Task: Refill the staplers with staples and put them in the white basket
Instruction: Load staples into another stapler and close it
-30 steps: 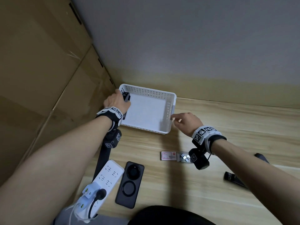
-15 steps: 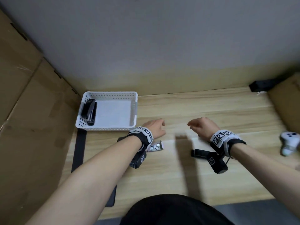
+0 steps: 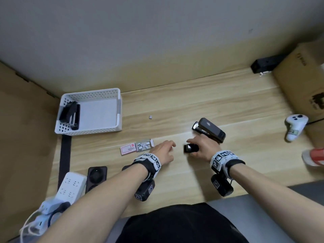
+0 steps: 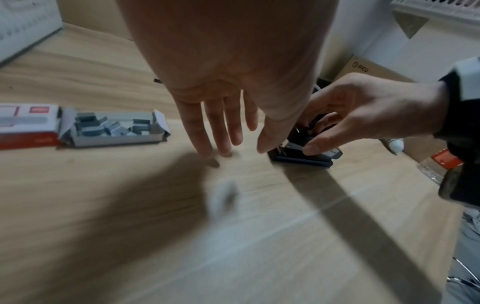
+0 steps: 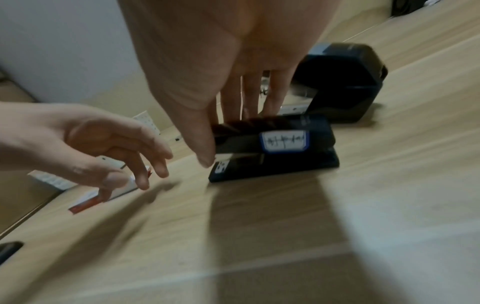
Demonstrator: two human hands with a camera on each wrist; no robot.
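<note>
A white basket (image 3: 117, 109) stands at the left of the wooden table with one black stapler (image 3: 70, 114) lying inside it. My right hand (image 3: 192, 146) grips a small black stapler (image 3: 190, 148) (image 5: 272, 148) on the table, thumb on the near side and fingers on the far side. Just behind it sits a larger black stapler (image 3: 208, 128) (image 5: 337, 82). My left hand (image 3: 168, 146) (image 4: 223, 144) hovers open beside the small stapler, fingertips close to the table. An open box of staples (image 3: 136, 146) (image 4: 111, 129) lies to its left.
A loose staple strip (image 3: 150, 117) lies mid-table. A power strip (image 3: 70, 188) and a phone (image 3: 96, 176) are at the front left. At the right sit a white controller (image 3: 296, 125) and a cardboard box (image 3: 301, 85). Cardboard walls the left side.
My left hand left a stapler in the basket and came right to the table's middle. My right hand moved onto the small stapler and took hold of it.
</note>
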